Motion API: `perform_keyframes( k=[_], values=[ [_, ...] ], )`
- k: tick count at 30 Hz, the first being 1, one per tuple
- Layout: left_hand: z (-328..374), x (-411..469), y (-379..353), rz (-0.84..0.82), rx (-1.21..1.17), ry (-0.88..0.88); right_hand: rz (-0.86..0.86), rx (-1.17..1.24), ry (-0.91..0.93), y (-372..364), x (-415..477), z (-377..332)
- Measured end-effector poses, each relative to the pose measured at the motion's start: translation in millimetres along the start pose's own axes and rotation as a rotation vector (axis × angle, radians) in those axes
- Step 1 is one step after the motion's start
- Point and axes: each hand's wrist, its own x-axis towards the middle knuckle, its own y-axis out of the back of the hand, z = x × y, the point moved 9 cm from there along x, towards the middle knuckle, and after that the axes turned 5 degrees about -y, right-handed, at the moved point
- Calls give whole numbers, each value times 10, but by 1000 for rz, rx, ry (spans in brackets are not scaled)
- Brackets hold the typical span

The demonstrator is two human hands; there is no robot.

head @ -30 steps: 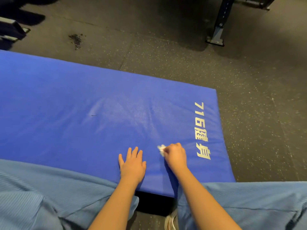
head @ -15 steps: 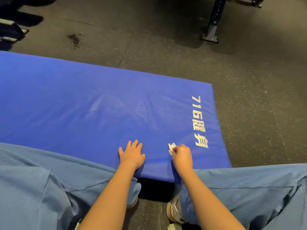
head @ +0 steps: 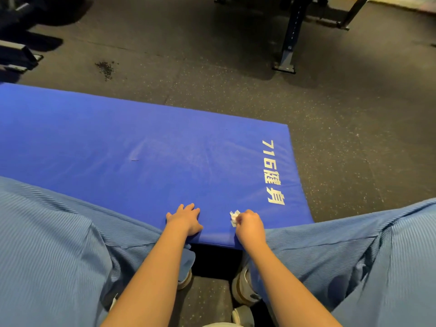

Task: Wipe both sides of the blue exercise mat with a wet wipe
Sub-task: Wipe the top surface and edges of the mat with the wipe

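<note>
Left hand (head: 185, 219) rests fingers spread flat on the blue exercise mat (head: 141, 147); right hand (head: 249, 224) pinches a crumpled wet wipe (head: 234, 217) with curled fingers. Mat print reads "716" plus characters.

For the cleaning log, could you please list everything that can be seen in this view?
blue exercise mat: one, blue, flat on the floor, left and middle
lettering: one line, white, along the mat's right end
wet wipe: one, white, crumpled, on the mat by its near edge
floor: one, dark and speckled, around the mat
stain: one, dark, on the floor beyond the mat
rack upright: one, dark metal, far side, right of middle
equipment base: one, dark, far left
shoes: two seen in part, pale, below the mat's near edge
trouser legs: two, light blue, either side
left hand: one, rests on the mat by its near edge
right hand: one, pinches the wet wipe
</note>
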Motion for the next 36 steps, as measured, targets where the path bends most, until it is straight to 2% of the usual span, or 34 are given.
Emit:
perform_keyframes(
  k=[5, 11, 16, 22, 24, 26, 28, 31, 36],
  values=[
    [78, 5, 8, 17, 10, -18, -98, 30, 156, -101, -70, -315],
    [118, 37, 20, -3, 11, -44, 55, -43, 19, 75, 20, -42],
    [46, 6, 96, 48, -1, -112, -107, 9, 292, -221, -188, -660],
    [-185, -52, 62, 161, -79, -32, 65, -26, 99, 0, -92, -248],
    [-211, -65, 59, 162, -77, -30, 44, 27, 182, -59, -211, -411],
    [-210, -82, 84, 133, -57, -53, -48, 64, 323, -184, -345, -639],
    [-209, -98, 74, 61, -42, -86, -118, -15, 439, -263, -428, -738],
    [-228, -141, 30, -1, -12, -97, -68, -255, 565, -268, -494, -725],
    [-210, -186, 32, 87, 71, -107, 133, -406, 517, -241, -446, -662]
  ],
)
